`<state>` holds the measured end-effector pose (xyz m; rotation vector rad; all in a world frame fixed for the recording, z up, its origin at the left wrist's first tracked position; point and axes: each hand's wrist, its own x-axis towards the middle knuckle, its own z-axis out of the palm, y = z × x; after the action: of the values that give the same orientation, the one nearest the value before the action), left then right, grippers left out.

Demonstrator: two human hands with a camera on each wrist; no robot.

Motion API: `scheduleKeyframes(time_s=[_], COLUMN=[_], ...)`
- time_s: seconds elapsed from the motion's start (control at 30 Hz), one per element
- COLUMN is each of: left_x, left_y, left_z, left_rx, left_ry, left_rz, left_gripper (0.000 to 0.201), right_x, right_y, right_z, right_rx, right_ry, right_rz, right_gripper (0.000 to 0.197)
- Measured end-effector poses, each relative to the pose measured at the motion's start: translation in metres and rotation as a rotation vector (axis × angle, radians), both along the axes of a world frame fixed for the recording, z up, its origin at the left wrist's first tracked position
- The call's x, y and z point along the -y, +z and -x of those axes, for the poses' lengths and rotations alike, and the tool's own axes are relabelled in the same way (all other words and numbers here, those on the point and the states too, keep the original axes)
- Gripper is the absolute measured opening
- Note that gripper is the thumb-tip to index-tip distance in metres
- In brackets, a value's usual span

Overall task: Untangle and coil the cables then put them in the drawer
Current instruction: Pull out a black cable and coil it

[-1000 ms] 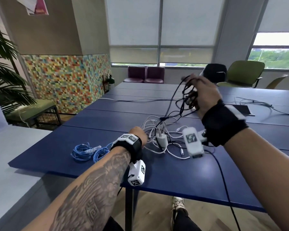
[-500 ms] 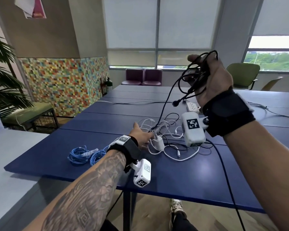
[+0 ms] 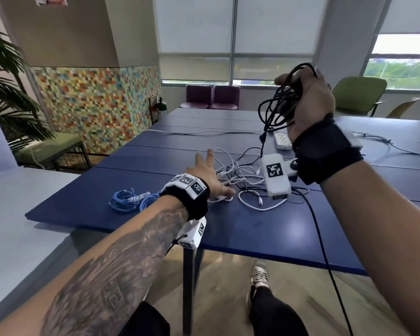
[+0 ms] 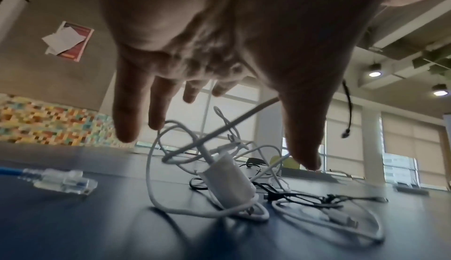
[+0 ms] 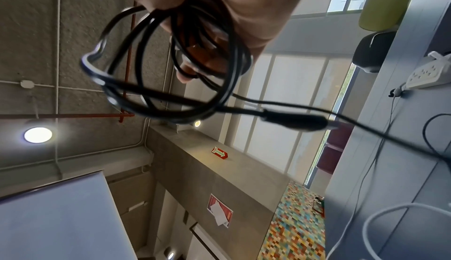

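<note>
My right hand (image 3: 298, 93) is raised above the blue table (image 3: 252, 229) and grips a loose bundle of black cable (image 3: 275, 107). In the right wrist view the loops of the black cable (image 5: 156, 83) hang from my curled fingers, and its plug end (image 5: 295, 122) dangles free. My left hand (image 3: 210, 170) hovers with fingers spread over a tangle of white cables (image 3: 244, 177) on the table. A white charger block (image 4: 227, 181) lies in the tangle, under my left hand (image 4: 214, 144). A blue cable (image 3: 129, 201) lies bunched to the left.
A white power strip (image 3: 283, 141) lies beyond the tangle. A thin black cord (image 3: 319, 236) trails over the table's front edge to the floor. More thin cables (image 3: 383, 143) lie at the far right. Green (image 3: 359, 93) and purple chairs (image 3: 212, 97) stand behind the table.
My right hand has lifted the black cable bundle higher, drawing its end up out of the tangle. My left hand, first curled on the white cables, now has its fingers spread above them.
</note>
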<state>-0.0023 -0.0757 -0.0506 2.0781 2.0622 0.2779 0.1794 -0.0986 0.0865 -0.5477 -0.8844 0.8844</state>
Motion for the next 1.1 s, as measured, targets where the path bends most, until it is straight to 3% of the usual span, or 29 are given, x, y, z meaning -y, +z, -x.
scheduleKeyframes(time_s=[0.1,0.17,0.23,0.3,0.4,0.5,0.6,0.7,0.83,0.9,1.03,1.1], left_x=[0.013,0.015,0.014,0.012,0.012,0.017,0.030,0.040,0.050,0.055,0.082,0.098], left_y=[-0.004,-0.007,-0.012,-0.019,-0.027,-0.023,-0.009,0.000,-0.004,-0.013,-0.025,-0.036], left_z=[-0.004,-0.005,-0.003,-0.002,-0.006,-0.008,-0.004,-0.001,0.005,0.010,0.001,0.001], left_rx=[-0.175,-0.117,0.023,0.189,0.386,0.222,0.066,0.063,0.031,0.212,1.180,1.337], left_ry=[0.019,0.021,0.041,0.056,-0.008,-0.091,-0.149,-0.133,-0.038,-0.054,-0.179,-0.178], left_rz=[-0.042,-0.023,0.040,0.034,0.075,0.101,0.049,0.036,-0.180,-0.238,-0.014,0.017], left_gripper=[0.113,0.076,0.057,0.058,0.081,0.104,0.114,0.097,0.040,0.040,0.051,0.046], right_x=[0.002,0.005,0.010,0.014,0.019,0.023,0.027,0.031,0.034,0.037,0.047,0.049], right_y=[-0.008,-0.015,-0.021,-0.027,-0.039,-0.049,-0.053,-0.058,-0.068,-0.074,-0.083,-0.089], right_z=[0.002,0.004,0.007,0.010,0.012,0.015,0.021,0.032,0.044,0.047,0.056,0.060], right_rx=[0.068,0.133,0.203,0.270,0.351,0.353,0.312,0.305,0.335,0.325,0.193,0.159], right_ry=[0.003,0.000,0.008,0.032,0.067,0.104,0.128,0.137,0.142,0.157,0.202,0.211], right_rz=[0.030,0.050,0.068,0.089,0.126,0.181,0.209,0.211,0.220,0.221,0.233,0.250], right_gripper=[0.030,0.030,0.028,0.029,0.030,0.029,0.030,0.032,0.034,0.035,0.036,0.034])
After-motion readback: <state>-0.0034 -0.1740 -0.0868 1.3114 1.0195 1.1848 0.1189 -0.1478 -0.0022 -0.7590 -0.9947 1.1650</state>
